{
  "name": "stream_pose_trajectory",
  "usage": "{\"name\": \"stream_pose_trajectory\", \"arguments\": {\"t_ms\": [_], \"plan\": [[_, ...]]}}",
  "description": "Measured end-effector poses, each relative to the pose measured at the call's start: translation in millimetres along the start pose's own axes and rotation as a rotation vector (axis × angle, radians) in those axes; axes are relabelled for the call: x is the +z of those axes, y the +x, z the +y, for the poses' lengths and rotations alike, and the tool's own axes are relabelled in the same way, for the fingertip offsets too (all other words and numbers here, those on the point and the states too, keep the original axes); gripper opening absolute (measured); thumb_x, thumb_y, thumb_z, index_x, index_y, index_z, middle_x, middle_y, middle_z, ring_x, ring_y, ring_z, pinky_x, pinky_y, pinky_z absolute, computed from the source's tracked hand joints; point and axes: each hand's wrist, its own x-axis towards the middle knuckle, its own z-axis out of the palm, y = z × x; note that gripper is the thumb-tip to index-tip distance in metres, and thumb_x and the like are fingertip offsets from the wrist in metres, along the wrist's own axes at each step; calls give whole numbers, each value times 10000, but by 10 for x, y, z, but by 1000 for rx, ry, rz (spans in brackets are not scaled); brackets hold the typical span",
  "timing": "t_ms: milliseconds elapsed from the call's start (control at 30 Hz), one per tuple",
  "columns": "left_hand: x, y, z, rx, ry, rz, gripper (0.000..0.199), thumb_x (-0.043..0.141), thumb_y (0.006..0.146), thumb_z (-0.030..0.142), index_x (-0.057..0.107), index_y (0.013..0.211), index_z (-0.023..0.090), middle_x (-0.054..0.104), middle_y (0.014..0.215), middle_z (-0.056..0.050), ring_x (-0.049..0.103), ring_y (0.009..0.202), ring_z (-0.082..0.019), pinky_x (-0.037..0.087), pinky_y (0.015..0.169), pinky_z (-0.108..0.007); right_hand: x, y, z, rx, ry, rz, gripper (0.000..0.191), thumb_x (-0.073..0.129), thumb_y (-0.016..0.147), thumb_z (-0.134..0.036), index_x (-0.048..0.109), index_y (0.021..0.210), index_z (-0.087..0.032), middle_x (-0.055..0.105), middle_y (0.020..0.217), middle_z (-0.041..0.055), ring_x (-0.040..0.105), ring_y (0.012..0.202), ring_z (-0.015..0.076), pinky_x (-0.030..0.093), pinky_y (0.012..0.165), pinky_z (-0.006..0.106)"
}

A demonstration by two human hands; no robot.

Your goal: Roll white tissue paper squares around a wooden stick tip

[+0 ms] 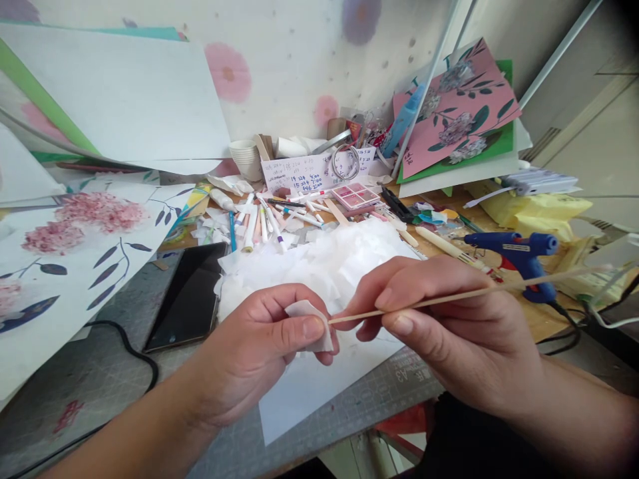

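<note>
A small white paper piece [310, 311] is pinched between the thumb and fingers of my left hand [272, 332]. My right hand [444, 326] holds a thin wooden stick [449, 299] between thumb and fingers, slanting up to the right. The stick's left tip touches or nearly touches the right edge of the paper piece. Behind and beneath both hands lies a heap of thin white paper pieces [344, 259], on a white sheet [299, 399].
A black phone [187, 296] lies left on the grey cutting mat [349, 412]. Several markers [264, 223] are scattered behind the heap. A blue glue gun [529, 256] sits to the right. Flower pictures stand at left [94, 253] and back right [459, 113]. A black cable [127, 346] crosses the left side.
</note>
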Motion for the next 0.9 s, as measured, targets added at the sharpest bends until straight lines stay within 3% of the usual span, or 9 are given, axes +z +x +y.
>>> {"name": "stream_pose_trajectory", "arguments": {"t_ms": [333,600,767,900], "plan": [[-3,-3,-3,4,-3,-17,106,793,794,246,755,740,162,736,689,1,618,665,-114,463,667,-213,-17,-2,3,-32,-63,-4,132,618,929,-127,662,993,-235,740,888,52,724,877,188,617,752,315],[12,20,7,24,63,36,133,808,775,285,780,731,162,729,662,-6,607,654,-123,448,656,-220,-26,-14,-2,-16,-95,-12,132,638,906,-105,670,967,-218,733,913,58,719,852,176,608,752,299],[-2,5,-2,45,144,132,128,834,742,319,782,747,202,699,738,9,565,732,-136,422,695,-231,-25,-13,17,-7,-86,-50,132,623,909,-93,647,974,-206,723,904,61,719,858,189,593,737,314],[-2,15,-4,67,185,138,116,829,743,333,784,741,226,677,779,6,550,793,-158,409,726,-250,-30,-12,32,-35,-103,-94,140,604,904,-55,630,975,-173,699,892,71,711,867,194,583,735,319]]}}
